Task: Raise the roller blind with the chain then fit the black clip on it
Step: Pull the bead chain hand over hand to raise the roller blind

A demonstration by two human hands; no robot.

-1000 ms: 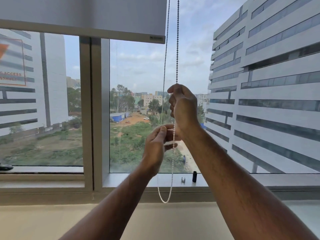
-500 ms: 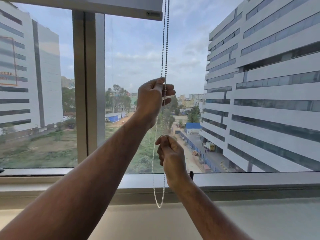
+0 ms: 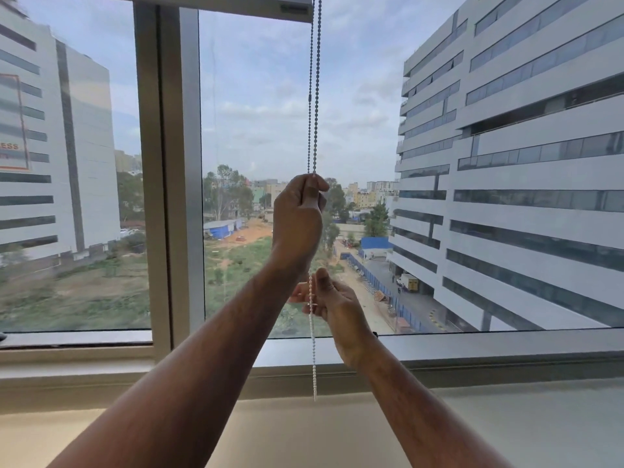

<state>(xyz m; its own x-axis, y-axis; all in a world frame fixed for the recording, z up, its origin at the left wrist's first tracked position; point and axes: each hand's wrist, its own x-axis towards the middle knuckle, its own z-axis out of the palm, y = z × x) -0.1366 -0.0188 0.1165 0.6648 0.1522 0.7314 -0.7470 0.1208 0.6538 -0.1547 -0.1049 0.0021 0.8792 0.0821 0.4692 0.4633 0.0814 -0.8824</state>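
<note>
A beaded chain [image 3: 314, 96] hangs in two strands from the top of the window down to a loop near the sill. My left hand [image 3: 297, 217] is closed around the chain at mid height. Below it, my right hand [image 3: 332, 298] pinches the lower part of the chain. The bottom bar of the roller blind [image 3: 236, 3] shows only at the top edge. A small dark piece [image 3: 374, 333], perhaps the black clip, peeks out on the sill behind my right wrist.
A vertical window frame post [image 3: 169, 163] stands left of the chain. The grey window sill [image 3: 506, 342] runs across below the glass, with a pale ledge [image 3: 304, 434] under it. Tall buildings and open ground lie outside.
The blind's bottom bar has risen almost out of view. My hands have swapped places on the chain over the last second, and my right hand has shifted slightly.
</note>
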